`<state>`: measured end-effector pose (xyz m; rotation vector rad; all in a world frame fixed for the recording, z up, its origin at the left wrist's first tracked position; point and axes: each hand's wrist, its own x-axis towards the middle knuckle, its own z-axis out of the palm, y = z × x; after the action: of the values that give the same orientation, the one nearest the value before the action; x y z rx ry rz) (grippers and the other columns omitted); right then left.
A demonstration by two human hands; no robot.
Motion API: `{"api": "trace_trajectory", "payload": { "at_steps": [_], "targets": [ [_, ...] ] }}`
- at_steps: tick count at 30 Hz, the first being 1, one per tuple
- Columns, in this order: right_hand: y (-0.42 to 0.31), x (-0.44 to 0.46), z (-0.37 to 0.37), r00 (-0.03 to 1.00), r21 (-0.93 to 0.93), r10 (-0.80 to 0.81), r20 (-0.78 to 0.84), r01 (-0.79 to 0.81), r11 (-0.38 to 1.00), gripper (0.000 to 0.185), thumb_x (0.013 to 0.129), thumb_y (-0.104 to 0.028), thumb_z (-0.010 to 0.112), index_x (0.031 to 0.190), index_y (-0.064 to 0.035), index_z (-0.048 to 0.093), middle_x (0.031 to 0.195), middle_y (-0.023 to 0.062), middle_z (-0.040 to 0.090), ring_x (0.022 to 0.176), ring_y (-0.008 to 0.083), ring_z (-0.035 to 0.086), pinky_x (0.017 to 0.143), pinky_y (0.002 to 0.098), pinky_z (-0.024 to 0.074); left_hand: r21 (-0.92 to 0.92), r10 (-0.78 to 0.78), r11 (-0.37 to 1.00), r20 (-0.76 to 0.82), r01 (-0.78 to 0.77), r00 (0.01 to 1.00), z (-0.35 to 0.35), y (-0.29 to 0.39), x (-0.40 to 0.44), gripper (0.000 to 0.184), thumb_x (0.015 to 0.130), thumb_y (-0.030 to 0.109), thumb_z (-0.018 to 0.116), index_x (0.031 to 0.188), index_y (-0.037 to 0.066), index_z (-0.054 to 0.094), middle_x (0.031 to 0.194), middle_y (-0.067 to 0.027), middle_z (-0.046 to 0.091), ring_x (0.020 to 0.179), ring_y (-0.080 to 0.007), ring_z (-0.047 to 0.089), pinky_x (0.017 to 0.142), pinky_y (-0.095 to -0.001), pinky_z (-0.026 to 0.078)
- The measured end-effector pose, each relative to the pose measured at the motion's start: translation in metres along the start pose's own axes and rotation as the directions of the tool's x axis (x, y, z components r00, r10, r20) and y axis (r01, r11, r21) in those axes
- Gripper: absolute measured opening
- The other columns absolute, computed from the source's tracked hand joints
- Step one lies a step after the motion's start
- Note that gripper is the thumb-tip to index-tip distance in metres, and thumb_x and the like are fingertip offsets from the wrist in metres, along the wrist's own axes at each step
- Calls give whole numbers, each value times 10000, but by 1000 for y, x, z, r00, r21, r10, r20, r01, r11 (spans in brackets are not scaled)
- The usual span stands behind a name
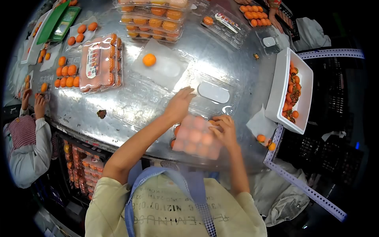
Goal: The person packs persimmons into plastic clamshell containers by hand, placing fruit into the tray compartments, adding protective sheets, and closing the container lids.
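Near the table's front edge lies a pack of orange fruits (176,129) that look like persimmons, mostly covered by a translucent whitish sheet (193,142). My right hand (225,131) is at the sheet's far right corner, fingers bent and pinching its edge beside a fruit. My left hand (179,104) reaches beyond the sheet, fingers stretched out over the near part of a clear plastic clamshell (233,89) with an oval white label (213,92). Past it, a single orange fruit (149,60) sits on a pale sheet (167,73).
Filled clear packs (152,19) are stacked at the back, another filled pack (102,63) left. A white foam box (273,91) of fruits with brown calyxes stands right. Co-workers' hands (39,104) show left and at the far right. A dried calyx (101,113) lies on the metal table (130,102).
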<state>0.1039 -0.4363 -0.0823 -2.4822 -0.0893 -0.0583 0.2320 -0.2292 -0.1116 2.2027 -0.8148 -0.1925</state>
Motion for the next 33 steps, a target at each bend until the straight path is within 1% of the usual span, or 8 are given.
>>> {"api": "trace_trajectory", "payload": {
  "at_steps": [3,6,10,13,18,21,27,33],
  "targets": [
    [17,19,-5,998,41,-63,-18,64,997,164,693,-127,704,819,-53,630,904,62,626,933,254,527,842,372,391,-77,-10,997,-44,7,999,-1,-4,3,322,761,-68,504,1069,9,563,1237,-142,498,1178,-310,437,980,-366,390],
    [20,64,-20,978,45,46,-204,-38,998,114,721,-99,691,782,-46,610,864,65,625,904,253,533,815,368,396,-155,-47,988,-106,30,993,-3,-7,3,281,803,-58,487,1064,12,561,1208,-141,511,1130,-313,465,950,-365,404],
    [46,111,-18,938,-143,-134,-320,92,985,113,733,-112,689,787,-47,614,861,60,620,909,255,526,813,364,382,-240,-106,969,-186,60,977,-11,-1,3,278,805,-54,495,1064,15,568,1197,-139,511,1115,-330,466,931,-379,411],
    [53,125,-16,931,-242,-181,-318,105,965,136,727,-122,696,810,-49,618,878,56,617,924,255,520,827,362,369,-188,-93,981,-276,41,957,-17,9,1,281,804,-38,512,1071,22,573,1207,-133,504,1124,-333,460,928,-384,415],
    [42,126,-18,936,-427,-213,-281,76,901,206,717,-136,702,889,-61,616,959,60,601,942,257,513,841,374,358,130,91,988,-100,-77,991,-3,2,-4,289,798,18,552,1086,10,572,1226,-130,494,1148,-324,435,952,-405,385],
    [14,118,-24,859,-417,-265,-437,68,906,240,704,-146,709,912,-73,614,986,68,586,933,265,513,836,383,360,244,108,965,-47,-93,993,4,-4,-3,305,787,49,567,1087,-6,570,1234,-131,491,1155,-327,418,960,-416,362],
    [-19,40,-20,960,-259,-225,-167,177,950,278,681,-174,725,922,-89,616,866,53,601,846,243,532,805,377,367,305,88,948,19,-90,996,3,-2,1,329,773,67,579,1091,-17,573,1248,-136,485,1153,-329,410,959,-417,349],
    [-40,-29,-6,998,-305,41,-38,-51,951,355,634,-277,756,897,-95,604,822,50,588,814,237,531,736,361,369,331,109,938,-11,-99,994,6,-2,2,342,723,-2,544,1063,-22,575,1227,-138,488,1127,-330,422,941,-405,359]
  ]
}}
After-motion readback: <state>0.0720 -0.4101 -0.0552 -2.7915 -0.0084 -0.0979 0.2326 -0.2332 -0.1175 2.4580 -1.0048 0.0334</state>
